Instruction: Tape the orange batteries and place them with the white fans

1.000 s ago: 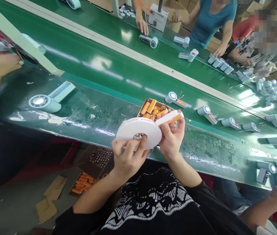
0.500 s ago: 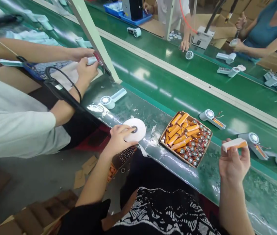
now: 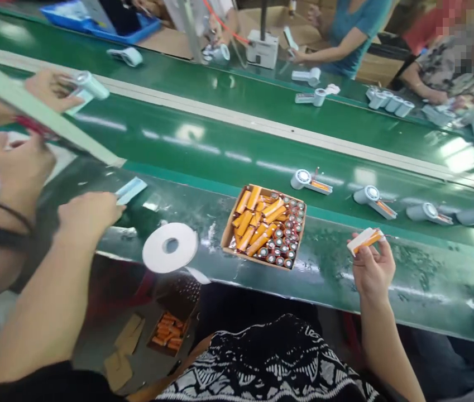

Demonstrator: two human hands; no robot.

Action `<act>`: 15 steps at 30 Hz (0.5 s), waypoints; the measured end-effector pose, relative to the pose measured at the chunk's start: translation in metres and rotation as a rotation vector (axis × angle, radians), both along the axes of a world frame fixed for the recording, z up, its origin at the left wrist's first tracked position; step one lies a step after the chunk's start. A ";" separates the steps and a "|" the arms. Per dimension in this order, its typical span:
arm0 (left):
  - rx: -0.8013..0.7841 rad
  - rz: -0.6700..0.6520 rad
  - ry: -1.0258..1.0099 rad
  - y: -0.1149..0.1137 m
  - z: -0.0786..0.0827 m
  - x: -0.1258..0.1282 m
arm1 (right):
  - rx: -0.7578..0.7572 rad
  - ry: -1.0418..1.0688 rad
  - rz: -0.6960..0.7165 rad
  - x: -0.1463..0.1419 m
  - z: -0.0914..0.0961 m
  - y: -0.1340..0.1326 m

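My left hand (image 3: 88, 216) rests over a pale blue plastic fan housing, whose flat handle (image 3: 130, 191) sticks out past my fingers and whose round head is hidden. My right hand (image 3: 370, 272) holds a white-taped orange battery pack (image 3: 364, 241) up above the belt. A white foam tape roll (image 3: 170, 247) lies flat near the belt's front edge, out of both hands. Between my hands stands a cardboard tray (image 3: 245, 258) packed with orange cells, their metal-capped ends showing on one side.
Several pale blue fans with orange packs and wires (image 3: 310, 181) lie along the green conveyor belt (image 3: 429, 282). A co-worker's hands (image 3: 19, 162) work at the left, beside a pale rail (image 3: 39, 106). A floor box of orange cells (image 3: 168, 330) sits below the belt.
My left hand has let go of the tape roll, which now lies on the belt, and has moved left onto the fan housing. My right hand stays to the right, holding the pack.
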State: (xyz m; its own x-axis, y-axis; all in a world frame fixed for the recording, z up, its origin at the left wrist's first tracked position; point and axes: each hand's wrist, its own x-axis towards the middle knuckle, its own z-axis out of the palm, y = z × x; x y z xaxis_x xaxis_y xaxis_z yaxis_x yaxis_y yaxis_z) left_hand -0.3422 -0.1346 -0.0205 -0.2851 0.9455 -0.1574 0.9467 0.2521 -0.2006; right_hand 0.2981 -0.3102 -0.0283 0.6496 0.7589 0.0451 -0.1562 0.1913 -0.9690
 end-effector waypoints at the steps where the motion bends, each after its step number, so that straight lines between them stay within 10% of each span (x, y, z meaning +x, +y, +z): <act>1: 0.022 -0.071 0.010 0.005 0.001 0.007 | -0.007 0.001 -0.010 0.005 0.000 -0.003; 8: 0.190 -1.050 -0.211 0.078 0.017 0.169 | 0.046 -0.043 0.119 -0.003 0.016 0.041; 15: -0.037 -0.999 -0.192 0.164 0.004 0.267 | 0.019 -0.036 0.565 -0.056 0.038 0.112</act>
State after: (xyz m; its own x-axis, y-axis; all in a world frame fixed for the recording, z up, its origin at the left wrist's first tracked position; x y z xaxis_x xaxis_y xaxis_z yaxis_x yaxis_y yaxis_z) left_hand -0.0750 0.0298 -0.0170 0.6655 0.7309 -0.1510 0.7378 -0.6749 -0.0151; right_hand 0.2424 -0.1984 0.0097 0.1409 0.9870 0.0770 -0.2068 0.1054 -0.9727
